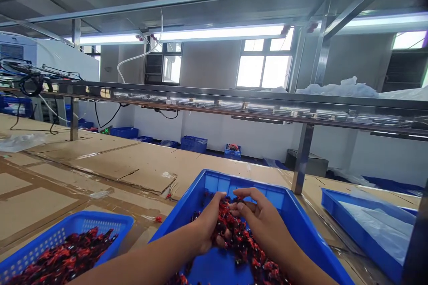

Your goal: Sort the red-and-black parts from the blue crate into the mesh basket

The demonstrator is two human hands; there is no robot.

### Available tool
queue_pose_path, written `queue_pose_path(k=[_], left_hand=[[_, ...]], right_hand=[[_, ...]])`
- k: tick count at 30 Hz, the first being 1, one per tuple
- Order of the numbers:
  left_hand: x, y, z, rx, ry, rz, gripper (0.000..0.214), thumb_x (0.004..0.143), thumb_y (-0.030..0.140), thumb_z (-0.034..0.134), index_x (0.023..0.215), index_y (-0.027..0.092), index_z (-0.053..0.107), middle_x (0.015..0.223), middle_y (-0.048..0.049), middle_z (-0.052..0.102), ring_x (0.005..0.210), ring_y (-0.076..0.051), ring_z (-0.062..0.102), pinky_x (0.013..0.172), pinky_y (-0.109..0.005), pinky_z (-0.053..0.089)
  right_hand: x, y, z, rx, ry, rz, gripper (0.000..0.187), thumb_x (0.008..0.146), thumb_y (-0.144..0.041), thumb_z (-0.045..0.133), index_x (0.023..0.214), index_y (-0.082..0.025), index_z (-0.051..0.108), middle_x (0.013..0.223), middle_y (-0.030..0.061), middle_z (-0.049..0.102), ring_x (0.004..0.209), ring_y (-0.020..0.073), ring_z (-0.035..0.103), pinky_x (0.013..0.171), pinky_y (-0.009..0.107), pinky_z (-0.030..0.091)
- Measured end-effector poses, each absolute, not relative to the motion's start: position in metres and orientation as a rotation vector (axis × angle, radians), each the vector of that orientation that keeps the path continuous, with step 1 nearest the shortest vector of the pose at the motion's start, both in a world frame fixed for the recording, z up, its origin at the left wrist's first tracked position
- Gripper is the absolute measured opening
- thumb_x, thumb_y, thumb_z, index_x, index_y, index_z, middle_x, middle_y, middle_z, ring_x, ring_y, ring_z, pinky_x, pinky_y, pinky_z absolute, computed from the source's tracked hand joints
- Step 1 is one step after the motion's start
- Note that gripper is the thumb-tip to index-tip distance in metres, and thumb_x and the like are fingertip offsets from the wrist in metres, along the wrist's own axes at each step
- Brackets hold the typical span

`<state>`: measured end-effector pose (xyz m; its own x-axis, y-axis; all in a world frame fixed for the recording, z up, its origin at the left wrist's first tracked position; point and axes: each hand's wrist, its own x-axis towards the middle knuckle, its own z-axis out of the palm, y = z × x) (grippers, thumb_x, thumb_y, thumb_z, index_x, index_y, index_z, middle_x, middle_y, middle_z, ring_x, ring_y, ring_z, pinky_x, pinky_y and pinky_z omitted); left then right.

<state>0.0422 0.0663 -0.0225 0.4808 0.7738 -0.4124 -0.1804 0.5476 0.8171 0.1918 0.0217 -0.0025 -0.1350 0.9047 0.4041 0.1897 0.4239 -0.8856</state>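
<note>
Both my hands are inside a blue plastic tray (pixel 301 227) at the bottom centre. My left hand (pixel 209 227) is curled round a bunch of small red and black pieces (pixel 247 249) that lie piled in the tray. My right hand (pixel 261 218) rests against the left one from the right, its fingers bent over the top of the same bunch. What exactly the pieces are I cannot make out.
A blue mesh basket (pixel 110 225) with more red and black pieces sits at the bottom left. Another blue tray (pixel 337 213) with white plastic stands at the right. The table is covered in cardboard (pixel 100 164). A metal shelf rail (pixel 254 102) on a post (pixel 302 158) crosses above.
</note>
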Motion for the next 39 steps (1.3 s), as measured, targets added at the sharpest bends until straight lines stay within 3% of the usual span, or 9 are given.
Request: queue_pose_path(k=[4,8,20,31,35,39], left_hand=[[0.045,0.064,-0.030,0.906,0.887,0.668,0.057,0.075,0.072,0.046,0.081,0.017,0.061,0.072,-0.0054,0.062,0.040,-0.008,0.047,0.030,-0.014,0.017],[0.044,0.062,-0.028,0.995,0.873,0.646,0.064,0.075,0.076,0.042,0.080,0.015,0.062,0.069,-0.0056,0.060,0.040,-0.009,0.047,0.030,-0.015,0.017],[0.039,0.057,-0.015,1.043,0.801,0.644,0.071,0.073,0.082,0.036,0.071,0.014,0.059,0.059,-0.0014,0.051,0.041,-0.008,0.042,0.033,-0.017,0.015],[0.041,0.056,-0.013,1.111,0.856,0.652,0.065,0.076,0.080,0.036,0.067,0.018,0.054,0.055,-0.0003,0.050,0.040,-0.009,0.043,0.032,-0.018,0.017],[0.041,0.056,-0.012,1.101,0.890,0.668,0.061,0.078,0.075,0.037,0.077,0.018,0.059,0.060,-0.0009,0.056,0.037,-0.009,0.043,0.030,-0.017,0.018],[0.042,0.056,-0.014,1.150,0.909,0.696,0.058,0.080,0.073,0.037,0.081,0.020,0.060,0.062,-0.0015,0.059,0.035,-0.010,0.044,0.027,-0.016,0.020]], right_hand=[[0.190,0.015,0.003,-0.976,-1.696,0.641,0.014,0.093,-0.032,0.050,0.105,-0.025,0.052,0.106,0.0063,0.069,0.104,0.0220,0.066,0.090,0.038,0.052],[0.189,0.011,0.005,-1.021,-1.785,0.416,0.007,0.089,-0.022,0.055,0.091,-0.024,0.049,0.103,0.0049,0.069,0.104,0.0238,0.065,0.088,0.039,0.051],[0.187,0.008,-0.006,-0.812,-1.922,0.376,0.029,0.093,-0.016,0.050,0.120,-0.026,0.053,0.122,0.0068,0.065,0.117,0.0208,0.060,0.097,0.036,0.051],[0.184,0.007,-0.005,-0.863,-1.944,0.274,0.029,0.090,-0.018,0.050,0.117,-0.026,0.056,0.117,0.0070,0.066,0.112,0.0237,0.061,0.096,0.038,0.049],[0.186,0.015,-0.006,-0.962,-1.636,0.467,0.016,0.088,-0.017,0.044,0.096,-0.024,0.056,0.090,0.0025,0.065,0.085,0.0198,0.063,0.077,0.031,0.050],[0.190,0.026,-0.010,-1.074,-1.571,0.569,0.017,0.077,-0.011,0.037,0.078,-0.022,0.050,0.066,-0.0026,0.051,0.062,0.0165,0.051,0.058,0.026,0.041]])
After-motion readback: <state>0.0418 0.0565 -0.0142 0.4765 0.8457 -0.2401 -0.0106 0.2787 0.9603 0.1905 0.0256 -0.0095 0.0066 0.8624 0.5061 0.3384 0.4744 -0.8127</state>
